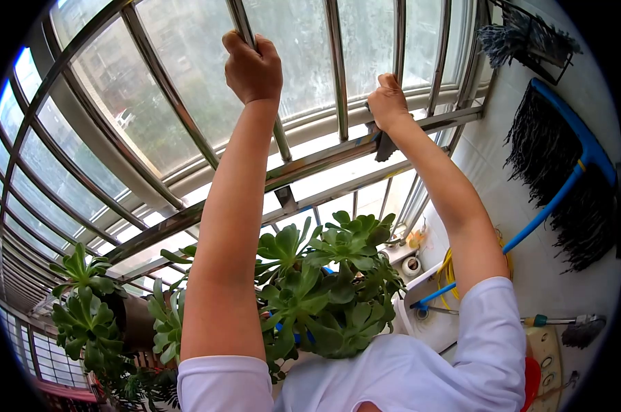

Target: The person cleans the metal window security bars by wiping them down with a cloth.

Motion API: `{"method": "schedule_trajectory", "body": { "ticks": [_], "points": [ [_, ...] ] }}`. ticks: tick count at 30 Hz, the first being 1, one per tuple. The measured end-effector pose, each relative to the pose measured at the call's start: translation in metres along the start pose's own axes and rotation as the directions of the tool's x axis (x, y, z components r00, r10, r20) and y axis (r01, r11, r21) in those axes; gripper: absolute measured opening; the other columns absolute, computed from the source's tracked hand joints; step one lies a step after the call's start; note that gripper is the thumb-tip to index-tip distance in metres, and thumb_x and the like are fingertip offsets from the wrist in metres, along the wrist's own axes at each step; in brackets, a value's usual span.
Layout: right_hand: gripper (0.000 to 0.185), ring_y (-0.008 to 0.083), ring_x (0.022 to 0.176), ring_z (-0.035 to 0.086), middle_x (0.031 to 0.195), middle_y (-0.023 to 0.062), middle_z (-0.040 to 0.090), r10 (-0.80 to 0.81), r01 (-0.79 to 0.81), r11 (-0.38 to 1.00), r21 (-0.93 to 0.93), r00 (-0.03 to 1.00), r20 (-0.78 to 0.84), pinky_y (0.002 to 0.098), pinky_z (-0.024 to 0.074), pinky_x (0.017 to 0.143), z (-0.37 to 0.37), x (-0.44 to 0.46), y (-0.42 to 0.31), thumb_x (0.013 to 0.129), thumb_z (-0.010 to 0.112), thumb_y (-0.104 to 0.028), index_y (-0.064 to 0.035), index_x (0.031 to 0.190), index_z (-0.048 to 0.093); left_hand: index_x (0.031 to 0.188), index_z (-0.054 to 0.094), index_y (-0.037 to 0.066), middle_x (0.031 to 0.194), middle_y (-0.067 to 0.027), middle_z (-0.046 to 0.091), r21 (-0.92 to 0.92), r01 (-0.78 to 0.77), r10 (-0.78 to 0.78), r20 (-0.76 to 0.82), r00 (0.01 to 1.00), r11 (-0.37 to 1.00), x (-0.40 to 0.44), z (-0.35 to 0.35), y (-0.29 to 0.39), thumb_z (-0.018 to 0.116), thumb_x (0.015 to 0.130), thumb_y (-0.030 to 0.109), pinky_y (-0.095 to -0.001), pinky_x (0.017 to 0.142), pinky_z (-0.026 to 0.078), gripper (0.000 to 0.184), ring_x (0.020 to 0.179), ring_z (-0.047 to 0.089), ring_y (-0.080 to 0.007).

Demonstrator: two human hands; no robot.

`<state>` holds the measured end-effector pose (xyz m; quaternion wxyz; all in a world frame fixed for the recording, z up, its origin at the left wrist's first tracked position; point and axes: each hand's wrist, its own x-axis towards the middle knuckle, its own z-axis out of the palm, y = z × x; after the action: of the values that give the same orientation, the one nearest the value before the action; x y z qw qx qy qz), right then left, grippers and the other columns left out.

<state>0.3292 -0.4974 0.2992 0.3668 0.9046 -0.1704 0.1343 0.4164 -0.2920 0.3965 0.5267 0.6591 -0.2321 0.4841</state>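
Note:
My left hand [253, 69] is wrapped around an upright metal bar [281, 137] of the window grille, high up in front of the panes. Lower and to the right, my right hand [389, 104] is closed at the foot of another upright bar [399, 41]. A dark grey cloth [385, 147] comes out from under this hand and hangs over the horizontal rail [324, 159]. How the fingers lie around the cloth and bar is partly hidden from me.
Leafy succulents [300, 295] crowd the space below my arms, with more plants [84, 319] at left. A blue broom-like mop [578, 158] hangs on the tiled wall at right. Beneath it are a white basin [437, 329], a yellow hose [447, 275] and a washing machine panel [547, 364].

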Motion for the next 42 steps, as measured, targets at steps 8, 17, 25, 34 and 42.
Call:
{"method": "schedule_trajectory", "body": {
  "ticks": [8, 17, 25, 34, 42],
  "points": [
    [0.016, 0.0194, 0.098, 0.056, 0.08, 0.0021, 0.065, -0.002, 0.126, 0.953, 0.274, 0.911, -0.412, 0.0314, 0.038, 0.088, 0.007, -0.016, -0.008, 0.061, 0.069, -0.008, -0.0134, 0.076, 0.069, 0.091, 0.045, 0.007, 0.064, -0.0157, 0.062, 0.024, -0.025, 0.025, -0.023, 0.999, 0.999, 0.0, 0.001, -0.001, 0.052, 0.085, 0.024, -0.0471, 0.06, 0.049, 0.019, 0.064, 0.062, -0.0387],
    [0.03, 0.0236, 0.087, 0.064, 0.087, 0.003, 0.065, 0.247, 0.298, 0.721, 0.625, 0.732, -0.635, 0.0343, 0.0513, 0.076, 0.035, -0.085, 0.013, 0.064, 0.073, -0.01, -0.0154, 0.093, 0.064, 0.096, 0.04, 0.006, 0.062, -0.0139, 0.061, 0.041, -0.045, 0.045, 0.008, 0.999, 0.998, -0.001, -0.001, 0.0, 0.05, 0.087, 0.022, -0.0466, 0.06, 0.049, 0.022, 0.062, 0.062, -0.0382],
    [0.028, 0.0309, 0.088, 0.06, 0.089, 0.0105, 0.061, 0.747, -0.035, 0.386, 0.922, 0.599, -0.29, 0.0376, 0.0482, 0.078, 0.08, -0.055, 0.055, 0.069, 0.068, -0.005, -0.0127, 0.096, 0.065, 0.094, 0.041, 0.006, 0.061, -0.0129, 0.06, 0.038, -0.041, 0.041, -0.003, 0.999, 0.998, 0.0, 0.001, 0.001, 0.049, 0.086, 0.021, -0.0461, 0.059, 0.049, 0.019, 0.061, 0.062, -0.0374],
    [0.045, 0.0235, 0.094, 0.062, 0.099, 0.0095, 0.066, 0.031, -0.062, -0.399, 0.915, 0.996, 0.081, 0.0282, 0.0475, 0.084, 0.09, -0.014, 0.04, 0.072, 0.05, 0.014, -0.0134, 0.102, 0.069, 0.09, 0.047, 0.005, 0.068, -0.0152, 0.062, -0.004, -0.003, 0.003, -0.007, 1.0, 1.0, -0.001, -0.002, 0.002, 0.053, 0.085, 0.023, -0.0441, 0.062, 0.049, 0.02, 0.066, 0.063, -0.0361],
    [0.045, 0.0316, 0.098, 0.06, 0.1, 0.0141, 0.065, 0.546, -0.135, 0.451, 0.882, 0.824, -0.153, 0.0344, 0.0453, 0.09, 0.094, -0.03, 0.04, 0.067, 0.048, 0.01, -0.0067, 0.106, 0.066, 0.091, 0.047, 0.005, 0.067, -0.0142, 0.062, -0.012, -0.006, 0.006, -0.008, 1.0, 1.0, -0.001, -0.001, 0.002, 0.053, 0.085, 0.023, -0.0438, 0.062, 0.05, 0.02, 0.065, 0.063, -0.0358]
  ]
}}
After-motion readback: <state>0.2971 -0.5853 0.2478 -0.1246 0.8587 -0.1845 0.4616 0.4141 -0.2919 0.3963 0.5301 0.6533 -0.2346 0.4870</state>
